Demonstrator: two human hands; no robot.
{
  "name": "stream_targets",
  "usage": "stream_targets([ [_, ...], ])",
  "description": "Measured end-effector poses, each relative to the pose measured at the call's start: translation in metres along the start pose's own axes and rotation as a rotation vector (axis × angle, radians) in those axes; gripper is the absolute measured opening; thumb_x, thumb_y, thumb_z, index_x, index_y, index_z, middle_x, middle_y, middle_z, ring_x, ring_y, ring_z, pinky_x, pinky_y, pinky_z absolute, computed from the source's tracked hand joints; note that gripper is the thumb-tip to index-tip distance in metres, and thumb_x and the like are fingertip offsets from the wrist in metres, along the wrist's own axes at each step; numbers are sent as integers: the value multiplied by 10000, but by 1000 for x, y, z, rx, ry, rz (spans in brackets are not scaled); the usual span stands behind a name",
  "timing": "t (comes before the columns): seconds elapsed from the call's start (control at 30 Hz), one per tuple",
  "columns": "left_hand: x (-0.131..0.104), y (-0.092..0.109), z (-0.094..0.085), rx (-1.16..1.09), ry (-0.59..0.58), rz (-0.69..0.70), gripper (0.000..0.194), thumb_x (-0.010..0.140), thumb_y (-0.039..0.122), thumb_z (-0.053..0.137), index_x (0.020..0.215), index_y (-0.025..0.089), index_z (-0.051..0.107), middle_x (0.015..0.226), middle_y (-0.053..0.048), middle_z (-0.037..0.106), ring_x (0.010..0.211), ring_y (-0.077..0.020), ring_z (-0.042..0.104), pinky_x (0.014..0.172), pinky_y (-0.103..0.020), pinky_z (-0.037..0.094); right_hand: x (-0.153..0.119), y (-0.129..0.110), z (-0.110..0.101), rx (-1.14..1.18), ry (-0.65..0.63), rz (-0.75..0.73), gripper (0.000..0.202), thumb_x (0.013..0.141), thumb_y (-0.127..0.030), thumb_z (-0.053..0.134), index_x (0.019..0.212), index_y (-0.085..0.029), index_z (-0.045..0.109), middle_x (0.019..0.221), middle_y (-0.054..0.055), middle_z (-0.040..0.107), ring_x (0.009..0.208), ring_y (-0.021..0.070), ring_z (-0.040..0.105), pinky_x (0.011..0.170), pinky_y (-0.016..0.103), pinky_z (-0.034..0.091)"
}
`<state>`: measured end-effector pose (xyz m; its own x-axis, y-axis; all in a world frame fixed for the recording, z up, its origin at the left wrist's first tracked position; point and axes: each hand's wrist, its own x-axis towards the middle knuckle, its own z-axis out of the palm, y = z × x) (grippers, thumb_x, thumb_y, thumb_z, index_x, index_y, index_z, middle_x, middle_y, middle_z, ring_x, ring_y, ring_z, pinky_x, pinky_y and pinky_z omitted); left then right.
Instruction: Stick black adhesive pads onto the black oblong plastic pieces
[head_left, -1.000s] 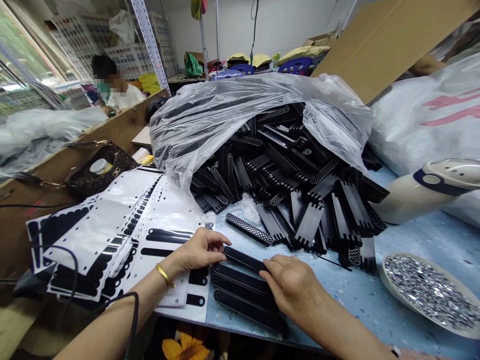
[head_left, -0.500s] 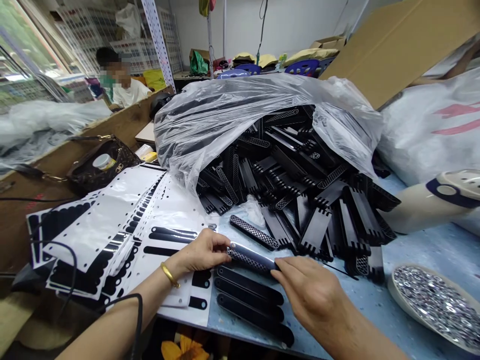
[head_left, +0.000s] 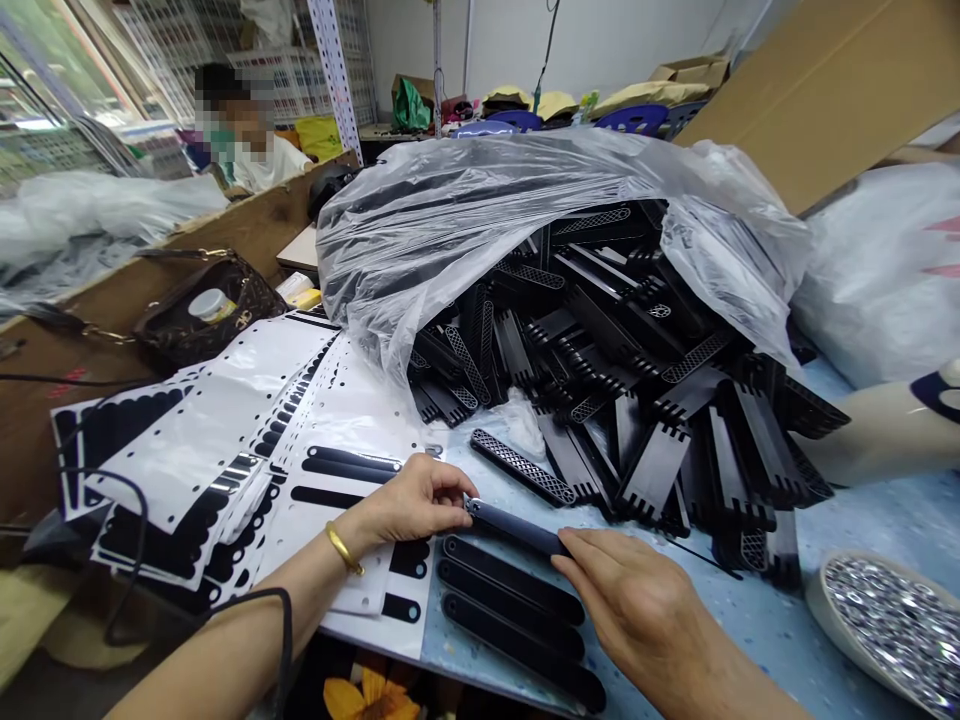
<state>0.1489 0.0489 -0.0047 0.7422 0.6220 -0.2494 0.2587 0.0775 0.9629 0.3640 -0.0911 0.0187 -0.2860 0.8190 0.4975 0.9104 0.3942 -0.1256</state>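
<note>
Between my two hands is a long black plastic piece [head_left: 516, 526] with a smooth upper face and a small hole near its left end. My left hand [head_left: 424, 497], a gold bangle at its wrist, pinches that left end. The fingers of my right hand [head_left: 637, 590] close on the right end. Just below, on the blue tabletop, several smooth black pieces [head_left: 517, 582] lie side by side. Above the held piece rests a similar black piece with a lattice face [head_left: 521, 467]. Sheets of black strip stickers [head_left: 341, 495] lie left of my hands.
A clear plastic bag [head_left: 420, 220] spills a heap of black slotted parts [head_left: 600, 340]. At right stands a bowl of small shiny metal rings [head_left: 892, 620]. A brown handbag [head_left: 202, 320] sits by the wooden edge at left. Another person [head_left: 255, 150] is at back left.
The held piece has turned in my hands: its lattice side showed before, and its smooth face shows now. My right hand has shifted slightly lower in view. The camera view has moved a little.
</note>
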Motion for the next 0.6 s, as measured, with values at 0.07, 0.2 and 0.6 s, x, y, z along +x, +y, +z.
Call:
stream_targets([
  [0.07, 0, 0, 0, 6, -1, 6, 202, 636, 179, 720, 822, 101, 727, 544, 45, 522, 524, -85, 461, 500, -196, 352, 0, 1, 1, 2, -1, -10, 311, 989, -151, 400, 903, -134, 699, 765, 92, 740, 640, 188, 684, 577, 298, 523],
  [0.2, 0, 1, 0, 12, -6, -2, 205, 644, 183, 710, 827, 91, 722, 547, 38, 533, 520, -88, 471, 499, -198, 356, 1, 1, 1, 3, -12, -19, 309, 991, -150, 401, 897, -137, 695, 762, 92, 735, 640, 184, 675, 587, 291, 499],
  [0.6, -1, -2, 0, -27, -7, -4, 222, 645, 222, 719, 825, 91, 714, 529, 31, 550, 487, -96, 499, 480, -203, 374, 4, -1, 2, -15, -55, -5, 381, 1004, -153, 355, 837, -124, 696, 702, 70, 690, 591, 175, 623, 571, 307, 429],
])
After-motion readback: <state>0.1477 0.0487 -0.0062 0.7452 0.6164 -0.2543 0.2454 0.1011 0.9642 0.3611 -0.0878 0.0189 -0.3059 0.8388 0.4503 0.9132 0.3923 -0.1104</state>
